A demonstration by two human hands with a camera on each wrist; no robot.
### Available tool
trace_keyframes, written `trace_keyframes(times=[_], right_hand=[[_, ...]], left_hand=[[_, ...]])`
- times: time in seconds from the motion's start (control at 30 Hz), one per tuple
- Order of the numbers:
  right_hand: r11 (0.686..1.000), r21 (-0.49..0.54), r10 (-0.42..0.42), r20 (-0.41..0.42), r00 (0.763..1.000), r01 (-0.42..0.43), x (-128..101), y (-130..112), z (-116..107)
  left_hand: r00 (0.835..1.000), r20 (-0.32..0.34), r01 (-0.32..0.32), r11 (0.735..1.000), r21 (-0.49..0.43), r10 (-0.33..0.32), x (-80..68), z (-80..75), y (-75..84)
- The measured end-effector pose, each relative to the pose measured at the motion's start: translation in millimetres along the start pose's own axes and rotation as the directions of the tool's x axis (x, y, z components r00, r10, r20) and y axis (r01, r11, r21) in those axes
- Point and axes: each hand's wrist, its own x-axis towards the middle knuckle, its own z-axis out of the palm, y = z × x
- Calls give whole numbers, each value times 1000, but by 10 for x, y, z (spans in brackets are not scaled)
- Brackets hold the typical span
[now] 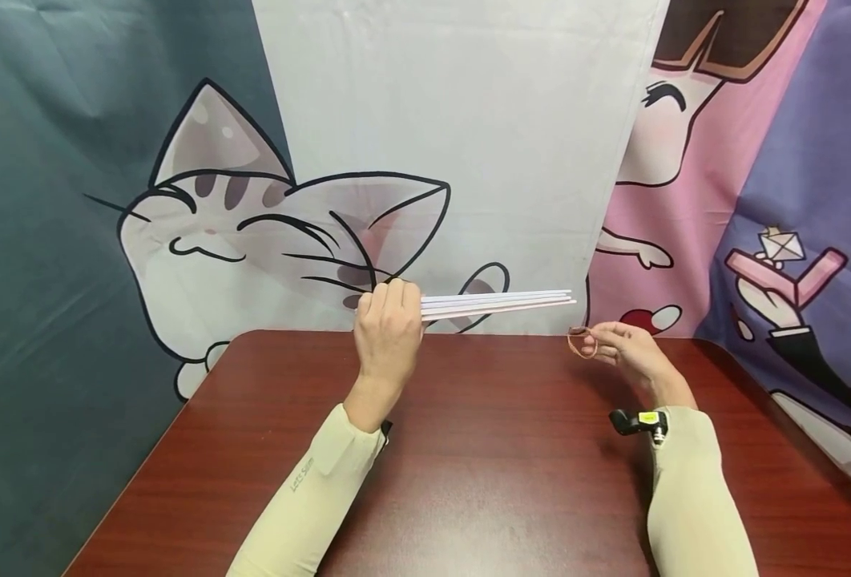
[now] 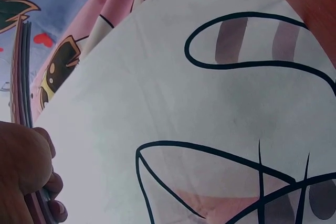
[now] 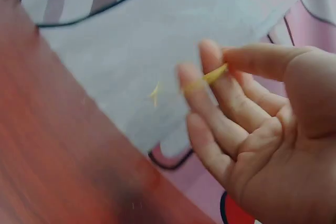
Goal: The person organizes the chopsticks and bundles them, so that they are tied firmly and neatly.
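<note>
Left hand (image 1: pixel 388 328) grips a bundle of straws (image 1: pixel 498 302) level; right hand (image 1: pixel 631 350) pinches a rubber band (image 1: pixel 582 343) at its fingertips (image 3: pixel 207 64).

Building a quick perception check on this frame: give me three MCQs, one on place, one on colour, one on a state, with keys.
1. Where is the rubber band?
A. Lying on the table
B. Pinched in the right hand
C. Wrapped round the sticks

2. What colour is the table?
A. Reddish brown
B. White
C. Green

3. How does the left hand stand?
A. Flat on the table
B. Fingers curled round a bundle of thin sticks
C. Holding nothing

Key:
1 B: the right hand pinches the band at its fingertips, above the table's far edge.
2 A: the bare tabletop shows reddish brown in the head view.
3 B: the sticks jut sideways out of the closed fist toward the right hand, clear of the table.
</note>
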Motion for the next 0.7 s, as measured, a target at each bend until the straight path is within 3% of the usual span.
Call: trace_keyframes(times=[0.23,0.33,0.43,0.53,0.7], right_hand=[[976,212,-67,141,988,36,1,-202,215],[950,290,-176,184,967,118,1,-243,317],[912,354,-278,168,946,205,0,-273,436],[893,373,-319,131,939,252,-16,-333,563],[907,296,-348,129,929,299,-80,-488,810]], left_hand=[[1000,-6,-1,1000,-2,1,-7,14,-5],[1000,-11,-2,1000,-3,2,-12,25,-3],[1000,-15,-6,1000,0,6,-13,24,5],[1000,-10,-6,1000,4,6,-10,14,6],[1000,5,-8,1000,13,8,-15,-2,-8]])
